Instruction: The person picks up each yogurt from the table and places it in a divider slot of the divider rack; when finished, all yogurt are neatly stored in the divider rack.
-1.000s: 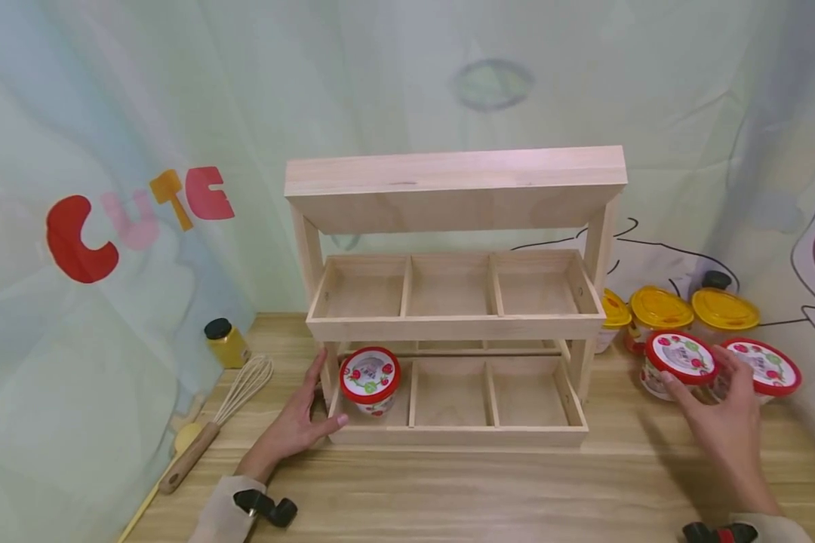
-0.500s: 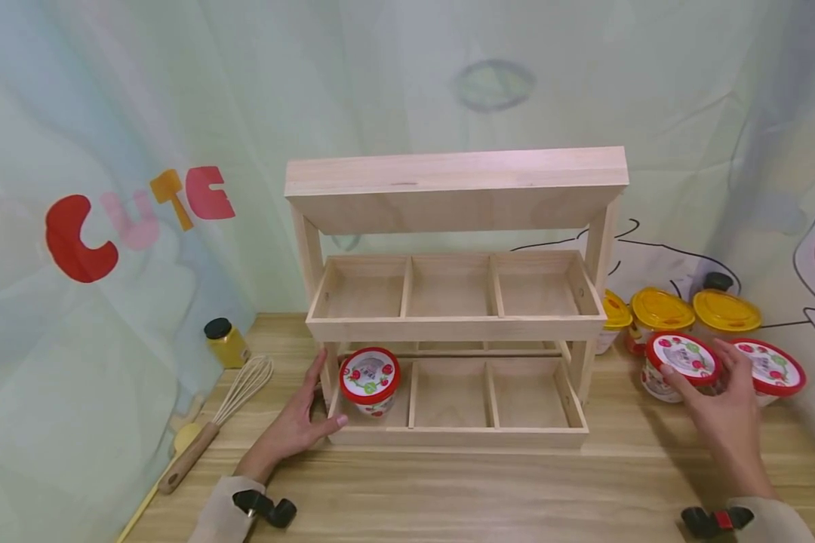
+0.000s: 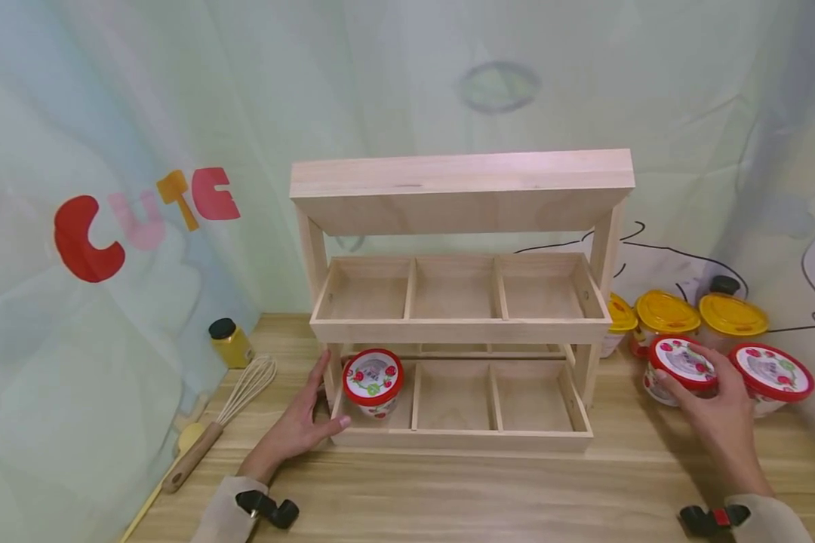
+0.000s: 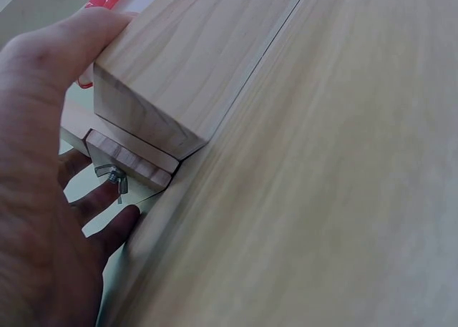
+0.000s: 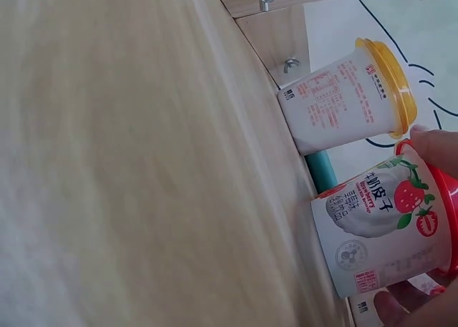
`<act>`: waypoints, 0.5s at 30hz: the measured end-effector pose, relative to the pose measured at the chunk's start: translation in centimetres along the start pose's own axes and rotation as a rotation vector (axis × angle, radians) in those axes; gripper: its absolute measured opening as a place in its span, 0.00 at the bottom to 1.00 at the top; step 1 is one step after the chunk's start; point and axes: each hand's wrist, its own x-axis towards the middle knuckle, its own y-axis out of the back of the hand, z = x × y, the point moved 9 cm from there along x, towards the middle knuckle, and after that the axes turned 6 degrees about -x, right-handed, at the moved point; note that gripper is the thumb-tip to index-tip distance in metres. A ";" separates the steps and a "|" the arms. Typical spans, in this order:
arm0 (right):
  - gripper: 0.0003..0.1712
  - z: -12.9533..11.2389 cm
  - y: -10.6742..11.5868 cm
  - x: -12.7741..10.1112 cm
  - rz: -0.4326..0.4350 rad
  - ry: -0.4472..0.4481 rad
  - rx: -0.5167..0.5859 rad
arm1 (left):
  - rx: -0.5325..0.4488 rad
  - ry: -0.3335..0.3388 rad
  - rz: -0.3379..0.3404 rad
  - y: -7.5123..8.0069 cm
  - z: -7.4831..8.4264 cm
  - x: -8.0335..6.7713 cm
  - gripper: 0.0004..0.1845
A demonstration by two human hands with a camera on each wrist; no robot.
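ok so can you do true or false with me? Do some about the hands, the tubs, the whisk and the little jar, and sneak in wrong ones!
1. The right hand's grip is on a red-lidded tub. True.
2. The left hand's grip is on the whisk. False: it is on the left end of the wooden rack.
3. A second red-lidded tub sits in the left compartment of the lower tray. True.
4. The yellow-lidded tubs stand at the rack's left end. False: they are over by its right end.
5. The small jar has a black lid. True.
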 end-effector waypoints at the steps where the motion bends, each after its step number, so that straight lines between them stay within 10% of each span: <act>1: 0.48 0.0 -0.1 0.0 -0.010 0.001 -0.009 | -0.001 0.002 0.001 0.0 0.0 0.0 0.66; 15: 0.47 0.6 -0.3 0.0 -0.047 -0.015 0.007 | 0.001 -0.002 0.001 -0.1 0.2 0.0 0.67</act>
